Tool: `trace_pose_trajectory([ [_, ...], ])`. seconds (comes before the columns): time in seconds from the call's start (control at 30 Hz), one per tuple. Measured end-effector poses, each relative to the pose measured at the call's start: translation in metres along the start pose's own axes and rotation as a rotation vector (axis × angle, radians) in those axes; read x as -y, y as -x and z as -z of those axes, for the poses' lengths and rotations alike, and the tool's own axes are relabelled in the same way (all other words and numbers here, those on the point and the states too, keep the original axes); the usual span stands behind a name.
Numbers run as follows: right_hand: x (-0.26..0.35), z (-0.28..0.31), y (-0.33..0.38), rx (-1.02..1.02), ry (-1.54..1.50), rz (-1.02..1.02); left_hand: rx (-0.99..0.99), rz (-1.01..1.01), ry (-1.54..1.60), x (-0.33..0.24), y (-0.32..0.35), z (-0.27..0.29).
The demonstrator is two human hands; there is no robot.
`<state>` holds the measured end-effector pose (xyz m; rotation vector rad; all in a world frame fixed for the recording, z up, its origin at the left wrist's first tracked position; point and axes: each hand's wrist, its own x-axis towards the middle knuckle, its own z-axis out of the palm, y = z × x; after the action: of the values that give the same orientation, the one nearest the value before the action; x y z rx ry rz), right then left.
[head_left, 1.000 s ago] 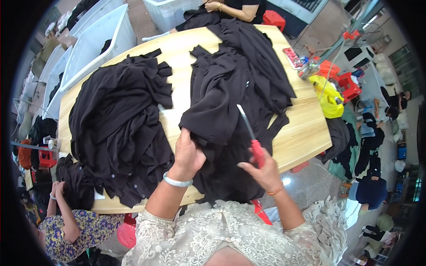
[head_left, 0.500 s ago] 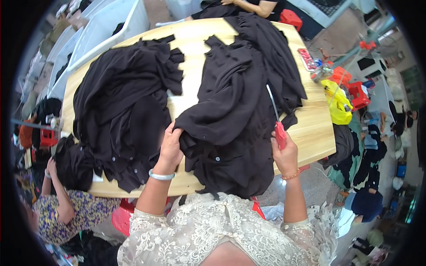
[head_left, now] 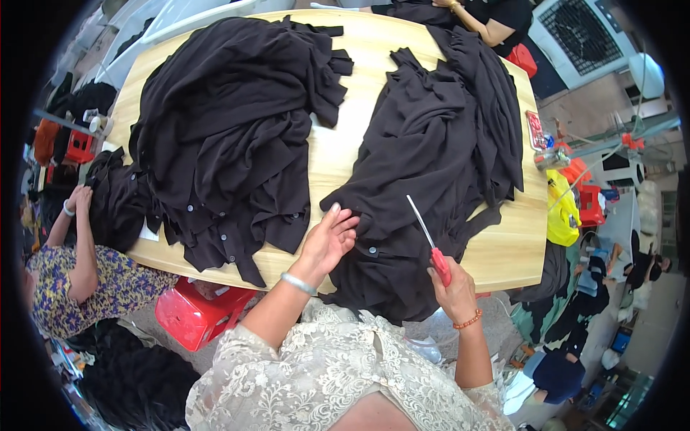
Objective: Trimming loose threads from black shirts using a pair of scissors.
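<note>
Red-handled scissors (head_left: 420, 223) are held in my right hand (head_left: 454, 287), closed around the handle. Their slim metal blades look closed and point away from me over a black garment (head_left: 424, 140), which lies in a heap on the right of the table. My left hand (head_left: 329, 243) is open, palm partly turned up, with its fingertips at the left edge of that garment. A pale button shows on the cloth between my hands. To the left lies a second heap of black buttoned garments (head_left: 223, 115), apart from my hands.
The wooden table (head_left: 514, 248) carries both heaps. At the left a co-worker's hands (head_left: 80, 200) handle black cloth; another person's arm (head_left: 483, 27) shows at the far edge. A red stool (head_left: 188, 316) stands at the near left. Beyond the right edge hangs a yellow bag (head_left: 563, 212).
My left hand has let go of the black cloth and opened. The right hand has brought the scissors nearer and to the left. The whole view has shifted.
</note>
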<state>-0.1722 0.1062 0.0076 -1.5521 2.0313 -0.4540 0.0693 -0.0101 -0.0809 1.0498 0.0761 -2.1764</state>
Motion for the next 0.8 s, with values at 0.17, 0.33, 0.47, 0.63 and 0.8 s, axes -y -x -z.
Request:
trace_pose_trajectory([
  [0.17, 0.012, 0.005, 0.004, 0.017, 0.037, 0.016, 0.151, 0.255, 0.349, -0.007, -0.024, -0.009],
  [0.33, 0.018, 0.005, 0.008, 0.102, 0.041, 0.061, 0.154, 0.128, 0.413, -0.002, -0.022, -0.019],
  [0.47, 0.025, 0.007, 0.009, 0.154, 0.051, 0.053, 0.091, -0.011, 0.385, -0.002, -0.025, -0.02],
  [0.63, 0.037, 0.011, 0.004, 0.2, 0.137, 0.071, 0.138, -0.179, 0.248, 0.006, -0.021, -0.015],
  [0.8, 0.043, 0.012, 0.004, 0.257, 0.262, 0.055, 0.145, -0.271, 0.121, 0.009, -0.012, -0.018],
])
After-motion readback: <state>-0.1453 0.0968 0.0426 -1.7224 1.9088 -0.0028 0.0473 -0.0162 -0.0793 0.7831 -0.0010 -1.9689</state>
